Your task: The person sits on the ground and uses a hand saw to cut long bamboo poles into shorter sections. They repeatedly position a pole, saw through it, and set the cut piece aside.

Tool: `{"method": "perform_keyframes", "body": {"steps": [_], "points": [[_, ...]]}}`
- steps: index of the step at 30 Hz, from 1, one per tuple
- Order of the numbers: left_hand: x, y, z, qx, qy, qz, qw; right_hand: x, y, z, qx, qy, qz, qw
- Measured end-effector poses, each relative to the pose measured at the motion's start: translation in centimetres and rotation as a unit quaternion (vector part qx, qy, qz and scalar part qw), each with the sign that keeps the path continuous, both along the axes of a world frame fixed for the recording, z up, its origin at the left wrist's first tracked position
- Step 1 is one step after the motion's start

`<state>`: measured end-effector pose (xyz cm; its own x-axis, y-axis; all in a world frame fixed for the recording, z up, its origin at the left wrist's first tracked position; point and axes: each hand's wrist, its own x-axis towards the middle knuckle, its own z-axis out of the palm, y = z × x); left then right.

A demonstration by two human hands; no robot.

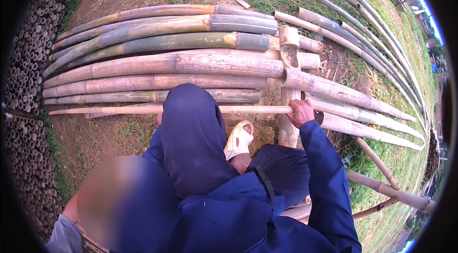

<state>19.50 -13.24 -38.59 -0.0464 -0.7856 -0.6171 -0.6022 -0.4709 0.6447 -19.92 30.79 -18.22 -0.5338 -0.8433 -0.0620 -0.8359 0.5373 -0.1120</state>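
Observation:
A long, thin bamboo pole (257, 109) lies across in front of me, level from left to right. My right hand (301, 113) is closed round its right end, beside an upright bamboo post (289, 124). Only a sliver of my left hand (159, 118) shows, just under the pole and beside my dark-clad knee (193, 133). The knee hides its fingers and the part of the pole behind it. Just beyond the pole lie several thick bamboo culms (214, 63), side by side, some greenish and some pale.
More bamboo poles (353, 28) fan out at the right. A stack of cut bamboo (33, 62) stands along the left edge. My foot in a pale clog (238, 141) rests on the ground. A crossed bamboo frame (391, 188) is at lower right. Someone's grey sleeve (64, 236) shows at lower left.

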Motion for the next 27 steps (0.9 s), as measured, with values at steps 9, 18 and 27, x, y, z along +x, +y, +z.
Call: {"method": "perform_keyframes", "body": {"steps": [9, 18, 27], "points": [[-11.2, -5.5, 27.8, -0.069, 0.113, -0.366, 0.921, 1.9, 2.6, 0.0, 0.089, -0.048, -0.076, 0.992], [-36.4, 9.3, 37.4, -0.422, 0.038, -0.699, 0.576, 8.4, 4.8, 0.2, -0.066, -0.081, -0.192, 0.976], [-43.4, 26.4, 23.6, -0.455, -0.047, -0.762, 0.458, 21.6, 17.3, 7.4, -0.151, 0.005, -0.469, 0.870]]}}
